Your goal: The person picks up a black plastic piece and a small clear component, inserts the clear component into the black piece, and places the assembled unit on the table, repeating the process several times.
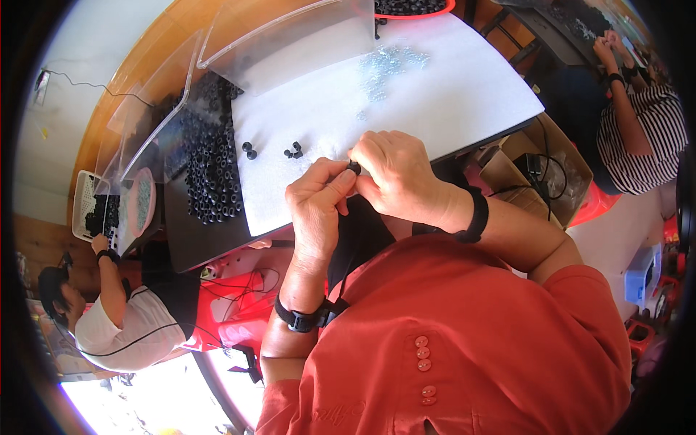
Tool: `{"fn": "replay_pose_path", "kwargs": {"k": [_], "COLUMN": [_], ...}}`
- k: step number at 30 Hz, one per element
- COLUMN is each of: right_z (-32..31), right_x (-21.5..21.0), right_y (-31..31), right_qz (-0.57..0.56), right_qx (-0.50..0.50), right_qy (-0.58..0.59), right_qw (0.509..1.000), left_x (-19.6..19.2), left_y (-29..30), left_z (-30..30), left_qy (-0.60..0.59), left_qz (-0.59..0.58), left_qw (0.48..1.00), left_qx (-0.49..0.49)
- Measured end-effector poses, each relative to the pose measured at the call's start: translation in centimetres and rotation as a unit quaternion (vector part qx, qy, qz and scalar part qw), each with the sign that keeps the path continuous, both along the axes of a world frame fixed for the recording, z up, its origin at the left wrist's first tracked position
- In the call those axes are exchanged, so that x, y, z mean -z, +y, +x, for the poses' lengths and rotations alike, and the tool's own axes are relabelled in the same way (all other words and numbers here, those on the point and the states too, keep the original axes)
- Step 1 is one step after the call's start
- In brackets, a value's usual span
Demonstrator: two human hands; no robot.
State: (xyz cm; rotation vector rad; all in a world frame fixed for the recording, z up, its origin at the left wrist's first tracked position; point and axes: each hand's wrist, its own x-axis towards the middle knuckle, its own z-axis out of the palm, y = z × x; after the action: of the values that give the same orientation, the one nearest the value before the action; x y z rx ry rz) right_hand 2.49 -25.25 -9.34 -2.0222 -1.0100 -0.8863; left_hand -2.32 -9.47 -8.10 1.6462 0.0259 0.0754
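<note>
My left hand (319, 206) and my right hand (395, 174) meet over the near edge of the white mat (435, 94). Together their fingertips pinch one small black ring-shaped part (354, 167). A few loose black parts (293, 151) lie on the mat just beyond my fingers, two more (249, 150) a little to the left. A heap of several black rings (210, 167) fills the dark tray to the left of the mat. A scatter of small clear shiny pieces (384, 65) lies farther back on the mat.
A clear plastic shield (290, 36) stands at the back of the mat. A red bowl of black parts (413, 7) sits at the far edge. A person in white (123, 326) works at the left by a white basket (90, 210); a person in stripes (645, 138) works at the right. Cardboard boxes (536, 167) sit beside the table.
</note>
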Motion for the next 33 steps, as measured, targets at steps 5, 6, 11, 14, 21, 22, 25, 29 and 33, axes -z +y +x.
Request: {"fn": "replay_pose_path", "kwargs": {"k": [5,6,11,14,21,22,25,29,33], "right_z": [-0.4,-0.4,-0.3,0.0,-0.2,-0.3,-0.4,0.6,0.6], "right_x": [-0.2,-0.3,-0.6,-0.7,-1.2,-1.3,-1.9,-1.9,-2.0], "right_y": [-0.6,-0.8,-1.0,-0.8,0.2,0.4,0.3,-0.1,0.3], "right_qz": [0.011,0.024,0.074,0.091,0.074,0.073,0.030,-0.042,-0.054], "right_qx": [-0.034,-0.053,-0.098,-0.110,-0.068,-0.056,-0.063,-0.072,-0.063], "right_qy": [0.031,0.060,0.155,0.223,0.236,0.228,0.215,0.150,0.121], "right_qw": [0.999,0.997,0.980,0.964,0.966,0.969,0.974,0.985,0.989], "left_x": [0.3,0.3,0.5,0.6,0.7,0.9,0.9,0.5,0.6], "left_y": [0.0,-0.1,0.1,-0.1,-0.1,0.1,0.2,-0.2,0.0], "left_z": [-0.2,-0.3,-0.4,-0.5,-0.6,-0.5,-0.6,-0.5,-0.5], "left_qy": [-0.017,-0.018,-0.029,-0.028,-0.025,-0.028,-0.026,-0.017,-0.013], "left_qz": [-0.060,-0.061,-0.043,-0.054,-0.065,-0.069,-0.079,-0.097,-0.094], "left_qw": [0.998,0.998,0.998,0.998,0.996,0.996,0.996,0.994,0.994], "left_qx": [-0.017,-0.018,-0.020,-0.024,-0.046,-0.040,-0.036,-0.052,-0.045]}}
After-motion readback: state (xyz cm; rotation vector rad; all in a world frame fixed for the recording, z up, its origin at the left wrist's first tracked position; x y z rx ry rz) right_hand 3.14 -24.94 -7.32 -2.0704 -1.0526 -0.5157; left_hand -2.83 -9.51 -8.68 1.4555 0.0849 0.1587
